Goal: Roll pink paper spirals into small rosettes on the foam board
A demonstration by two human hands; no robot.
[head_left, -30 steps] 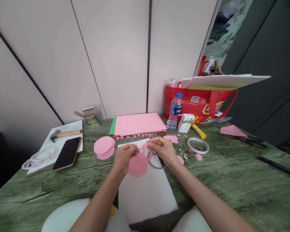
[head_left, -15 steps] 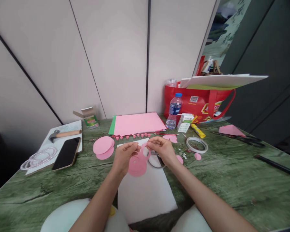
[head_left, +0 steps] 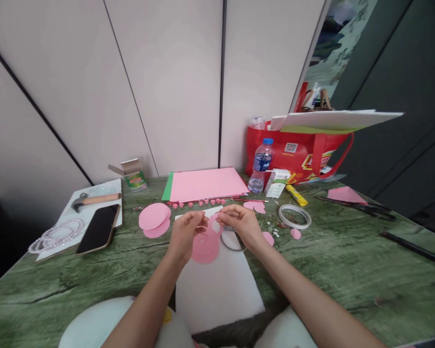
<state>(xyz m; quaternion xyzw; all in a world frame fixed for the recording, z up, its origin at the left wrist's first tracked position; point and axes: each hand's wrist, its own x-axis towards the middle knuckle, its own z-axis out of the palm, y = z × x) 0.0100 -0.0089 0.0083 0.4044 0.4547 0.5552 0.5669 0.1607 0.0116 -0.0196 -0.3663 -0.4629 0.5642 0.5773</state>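
Since the earlier frame, the right hand's fingertips come slightly nearer the left hand; otherwise little shifts. Both hands are above the far part of the white board. The right thumb and finger pinch the narrow end of a pink paper spiral; the left fingers curl toward their thumb, but I cannot tell whether they grip it. The spiral is over the board, whether touching it is unclear. It looks already cut, its end lifted and most of it still unrolled. Beyond the board, a row of pink buds appears finished; left of it, overlapping pink discs look uncut.
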